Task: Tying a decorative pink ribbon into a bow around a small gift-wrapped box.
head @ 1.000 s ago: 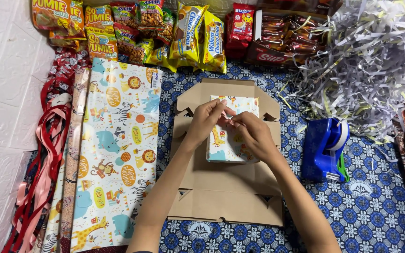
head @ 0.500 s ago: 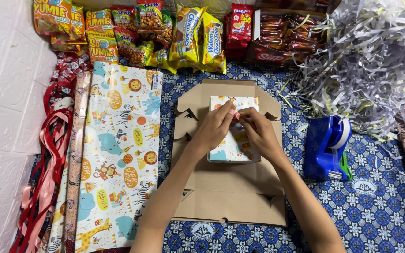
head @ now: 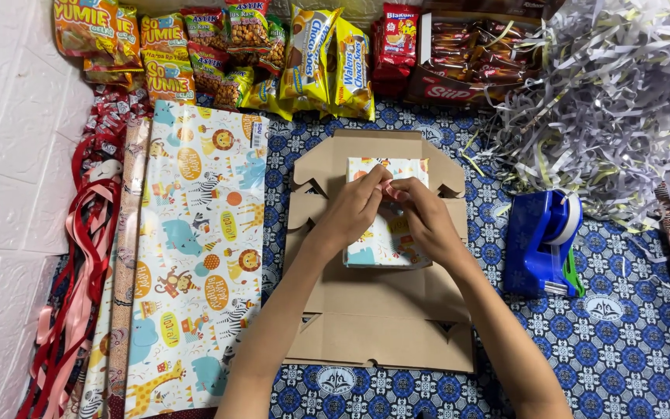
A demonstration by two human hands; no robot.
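Nearest: flat brown cardboard box (head: 381,310), opened out on the blue patterned cloth (head: 622,349). On its middle sits a small parcel in animal-print gift wrap (head: 378,244). Both hands meet on its top part: left hand (head: 354,206) & right hand (head: 420,211), fingertips pinched on the wrap, touching each other. L: gift wrap sheet (head: 188,256), ribbons (head: 79,256). R: blue tape dispenser (head: 540,244). Far: snack packs (head: 273,54), shredded paper (head: 614,101).

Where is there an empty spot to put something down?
The blue patterned cloth is bare below the tape dispenser, and the cardboard flap below the wrapped box is free. Up top, snack packets and shredded paper crowd everything.
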